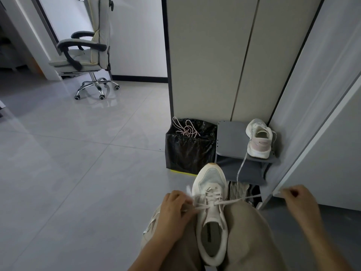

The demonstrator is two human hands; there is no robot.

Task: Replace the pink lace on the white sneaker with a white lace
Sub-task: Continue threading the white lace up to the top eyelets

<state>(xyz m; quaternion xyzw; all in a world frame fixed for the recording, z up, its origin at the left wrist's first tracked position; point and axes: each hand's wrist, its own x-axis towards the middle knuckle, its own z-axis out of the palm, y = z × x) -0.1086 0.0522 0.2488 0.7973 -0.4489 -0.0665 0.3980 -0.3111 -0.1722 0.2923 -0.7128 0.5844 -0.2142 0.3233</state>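
Grey floor (pixel 78 173), white sneaker (pixel 212 227) between knees (pixel 244 227), fingers (pixel 182 199) of left hand (pixel 173 209) and right hand (pixel 300 200) pinching white lace (pixel 230 202) ends

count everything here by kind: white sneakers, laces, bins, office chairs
white sneakers: 2 (near sneaker, shelf sneaker)
laces: 3 (pink lace on the bin, white lace in the near sneaker, hanging lace from the shelf sneaker)
bins: 1
office chair: 1
total: 7
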